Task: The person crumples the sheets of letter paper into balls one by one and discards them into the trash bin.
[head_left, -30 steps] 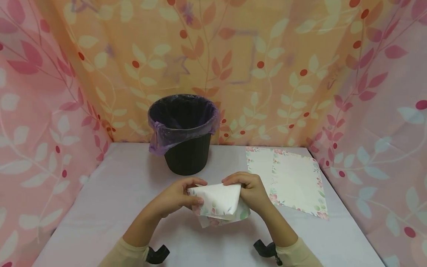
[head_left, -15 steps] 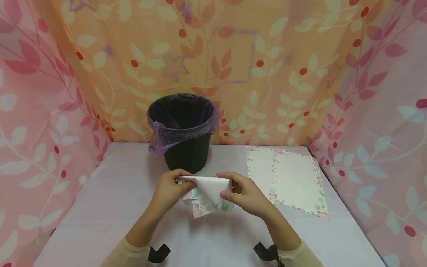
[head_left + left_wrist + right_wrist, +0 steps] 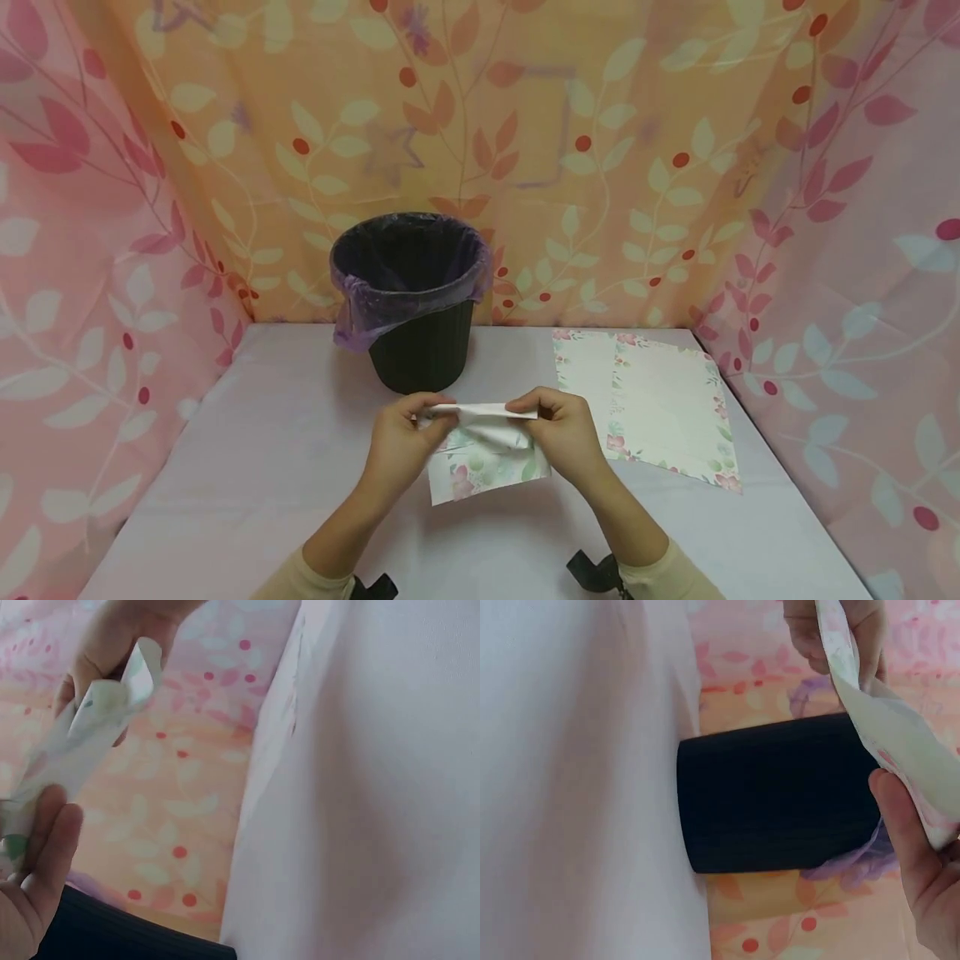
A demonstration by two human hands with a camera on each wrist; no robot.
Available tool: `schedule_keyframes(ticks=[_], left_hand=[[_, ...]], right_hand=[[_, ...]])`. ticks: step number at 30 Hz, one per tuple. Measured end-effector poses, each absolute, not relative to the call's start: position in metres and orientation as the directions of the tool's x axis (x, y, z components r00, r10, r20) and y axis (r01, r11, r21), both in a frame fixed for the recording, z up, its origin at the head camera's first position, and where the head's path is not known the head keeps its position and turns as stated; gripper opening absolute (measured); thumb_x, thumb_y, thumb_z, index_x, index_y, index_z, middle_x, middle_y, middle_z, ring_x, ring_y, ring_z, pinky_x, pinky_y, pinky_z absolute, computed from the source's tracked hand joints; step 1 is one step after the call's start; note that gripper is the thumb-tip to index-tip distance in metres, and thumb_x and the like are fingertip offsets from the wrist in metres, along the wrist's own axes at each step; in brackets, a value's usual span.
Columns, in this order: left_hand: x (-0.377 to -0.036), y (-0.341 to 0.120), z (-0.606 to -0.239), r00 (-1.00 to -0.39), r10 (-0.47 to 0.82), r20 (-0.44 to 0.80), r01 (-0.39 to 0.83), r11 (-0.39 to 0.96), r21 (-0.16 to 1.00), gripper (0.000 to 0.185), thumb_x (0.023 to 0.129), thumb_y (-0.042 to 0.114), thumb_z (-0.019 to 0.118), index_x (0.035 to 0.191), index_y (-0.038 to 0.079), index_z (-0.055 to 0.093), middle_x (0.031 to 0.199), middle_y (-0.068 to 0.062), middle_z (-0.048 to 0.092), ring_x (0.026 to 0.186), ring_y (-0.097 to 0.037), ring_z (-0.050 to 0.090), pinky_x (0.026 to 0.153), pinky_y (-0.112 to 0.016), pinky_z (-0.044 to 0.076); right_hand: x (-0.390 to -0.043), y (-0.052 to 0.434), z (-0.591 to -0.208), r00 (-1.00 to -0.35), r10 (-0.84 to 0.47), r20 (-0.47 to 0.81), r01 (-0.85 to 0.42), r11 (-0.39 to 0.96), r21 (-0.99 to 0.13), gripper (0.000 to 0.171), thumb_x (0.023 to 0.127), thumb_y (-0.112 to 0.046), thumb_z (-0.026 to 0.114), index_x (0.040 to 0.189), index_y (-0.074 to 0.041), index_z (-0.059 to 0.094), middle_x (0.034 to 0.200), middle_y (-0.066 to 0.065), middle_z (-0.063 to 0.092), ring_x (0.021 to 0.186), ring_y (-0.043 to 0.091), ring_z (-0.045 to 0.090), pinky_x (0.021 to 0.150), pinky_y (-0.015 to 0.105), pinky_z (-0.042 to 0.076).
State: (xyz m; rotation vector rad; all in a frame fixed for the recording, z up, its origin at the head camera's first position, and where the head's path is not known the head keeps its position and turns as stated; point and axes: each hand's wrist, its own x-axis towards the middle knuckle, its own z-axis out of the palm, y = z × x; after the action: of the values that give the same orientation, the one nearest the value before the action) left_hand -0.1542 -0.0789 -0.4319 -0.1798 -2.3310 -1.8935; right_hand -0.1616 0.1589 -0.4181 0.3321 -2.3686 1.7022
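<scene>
A folded sheet of paper (image 3: 495, 471), white with a printed border of pink flowers and green leaves, is held up over the table between both hands. My left hand (image 3: 405, 442) pinches its upper left edge between thumb and fingers. At the upper right edge my right hand (image 3: 566, 433) grips it the same way. Along the top the paper is bent over into a narrow flap, while a lower layer hangs down toward me. In the left wrist view the paper (image 3: 79, 746) shows nearly edge-on, one end curling outward. The right wrist view shows the paper (image 3: 900, 742) bowed between the hands.
A black bin (image 3: 423, 350) lined with a purple plastic bag (image 3: 367, 312) stands behind the hands, left of centre. Flower-bordered sheets (image 3: 667, 408) lie flat at the right of the white-covered table (image 3: 262, 442). Patterned curtains (image 3: 525, 167) enclose the back and sides.
The paper has been turned and folded over in the hands; its broad white face has become a narrow top flap. The right hand shifted its grip. Bin and flat sheets stayed put.
</scene>
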Motion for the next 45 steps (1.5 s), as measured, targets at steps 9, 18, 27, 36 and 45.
schedule_keyframes(ticks=[9,18,27,36,45], left_hand=[[-0.135,-0.071,-0.418,-0.905,0.408,0.122,0.118,-0.035,0.992,0.054,0.101,0.027,0.067,0.148,0.006,0.052,0.147,-0.014,0.056,0.110,-0.033,0.071,0.088,-0.035,0.061],[-0.120,-0.062,-0.411,-0.903,0.416,0.110,0.116,-0.010,0.993,0.059,0.099,0.024,0.070,0.152,0.010,0.049,0.153,-0.002,0.052,0.122,-0.023,0.067,0.102,-0.029,0.052],[-0.139,-0.067,-0.423,-0.983,0.117,0.138,0.153,0.130,0.980,0.043,0.085,0.020,0.086,0.119,0.018,0.060,0.120,-0.003,0.065,0.099,-0.023,0.069,0.079,-0.032,0.061],[-0.138,-0.062,-0.431,-0.970,0.132,0.205,0.221,0.115,0.968,0.048,0.086,0.013,0.083,0.121,0.026,0.051,0.117,-0.005,0.062,0.096,-0.024,0.068,0.077,-0.032,0.061],[-0.135,-0.062,-0.425,-0.963,0.176,0.205,0.227,0.110,0.968,0.057,0.087,-0.001,0.078,0.130,0.033,0.060,0.115,-0.009,0.062,0.091,-0.026,0.067,0.065,-0.031,0.061]], right_hand=[[-0.166,0.160,-0.429,-0.915,0.123,0.384,-0.330,0.315,-0.890,0.034,0.081,0.011,0.071,0.085,-0.021,0.082,0.087,-0.005,0.077,0.056,0.012,0.043,0.048,0.020,0.035],[-0.162,0.152,-0.435,-0.896,-0.027,0.442,-0.430,0.292,-0.854,0.036,0.090,0.011,0.064,0.098,-0.020,0.081,0.101,-0.005,0.076,0.081,0.017,0.067,0.068,0.027,0.058],[-0.147,0.150,-0.422,-0.836,-0.469,0.287,-0.443,0.266,-0.856,0.041,0.103,-0.045,0.060,0.136,-0.022,0.065,0.142,-0.001,0.060,0.128,0.023,0.059,0.101,0.046,0.055],[-0.145,0.143,-0.418,-0.923,-0.333,0.196,-0.281,0.233,-0.931,0.028,0.091,-0.012,0.078,0.118,-0.009,0.074,0.115,0.009,0.075,0.098,0.020,0.073,0.083,0.029,0.061],[-0.149,0.140,-0.419,-0.958,-0.242,0.153,-0.209,0.226,-0.951,0.008,0.086,-0.003,0.078,0.092,-0.008,0.075,0.098,0.008,0.077,0.083,0.019,0.069,0.070,0.028,0.059]])
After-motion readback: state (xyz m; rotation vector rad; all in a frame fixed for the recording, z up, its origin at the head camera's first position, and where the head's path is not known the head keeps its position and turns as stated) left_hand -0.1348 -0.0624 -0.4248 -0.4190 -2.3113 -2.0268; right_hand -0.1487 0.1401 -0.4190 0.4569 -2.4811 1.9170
